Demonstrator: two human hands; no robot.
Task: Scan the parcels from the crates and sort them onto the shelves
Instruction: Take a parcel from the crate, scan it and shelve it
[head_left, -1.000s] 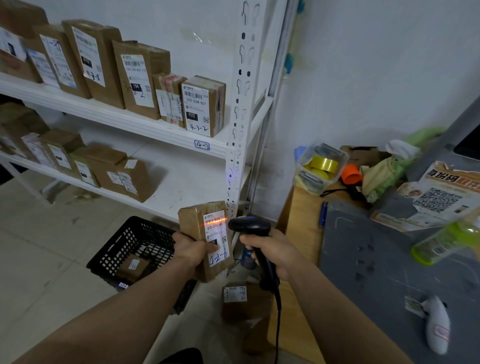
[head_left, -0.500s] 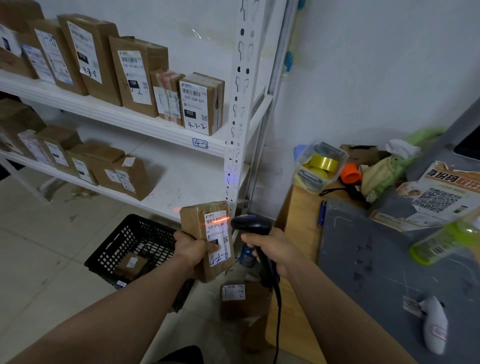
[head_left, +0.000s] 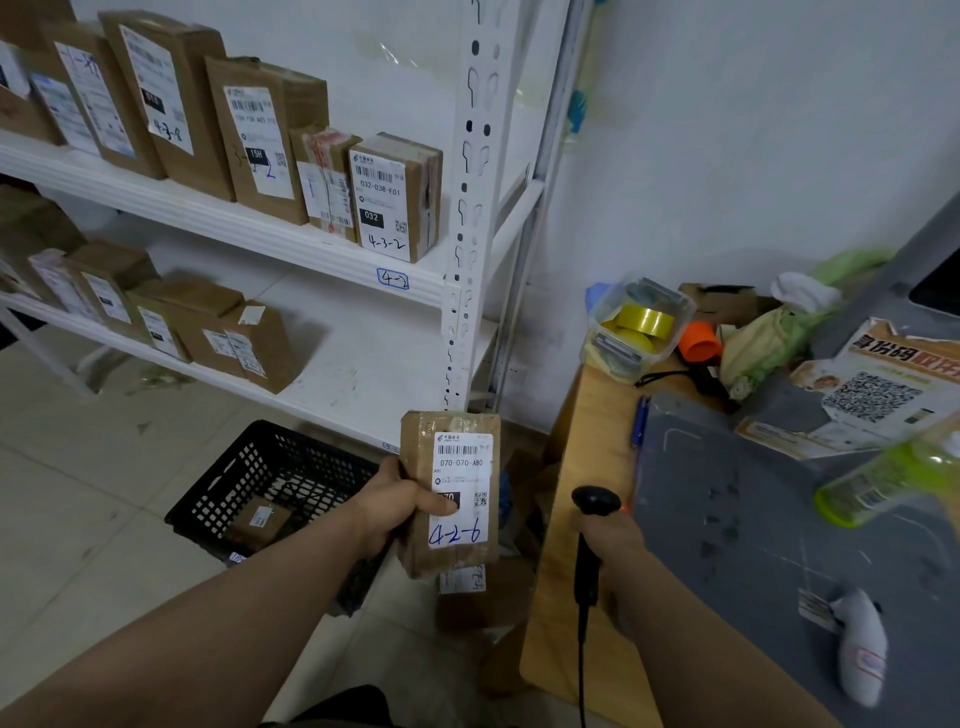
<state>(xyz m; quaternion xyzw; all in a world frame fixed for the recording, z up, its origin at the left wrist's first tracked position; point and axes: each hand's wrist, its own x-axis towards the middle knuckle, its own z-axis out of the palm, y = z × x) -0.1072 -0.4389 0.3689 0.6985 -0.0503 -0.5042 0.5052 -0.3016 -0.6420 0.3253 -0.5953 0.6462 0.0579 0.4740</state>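
My left hand (head_left: 395, 512) grips a brown cardboard parcel (head_left: 460, 457) upright, thumb on its white label marked 4-2-6. My right hand (head_left: 613, 540) holds the black barcode scanner (head_left: 592, 506) by its handle, to the right of the parcel and over the wooden table edge, its head turned away from the label. A black plastic crate (head_left: 244, 483) on the floor at lower left holds one small parcel (head_left: 260, 522). White shelves (head_left: 291, 244) at left carry rows of labelled parcels, the nearest marked 4-3-2 (head_left: 392, 197).
More parcels (head_left: 467, 587) lie on the floor under the held one. The wooden table (head_left: 582, 519) at right carries a grey mat (head_left: 753, 530), a tub of tape rolls (head_left: 641, 325), an orange cup (head_left: 698, 340), a green bottle (head_left: 888, 475) and a QR-code paper (head_left: 878, 395). A shelf post (head_left: 470, 208) stands ahead.
The scanner has swung right and down, away from the parcel's label; its orange line no longer falls on the label. The parcel stays held in about the same place.
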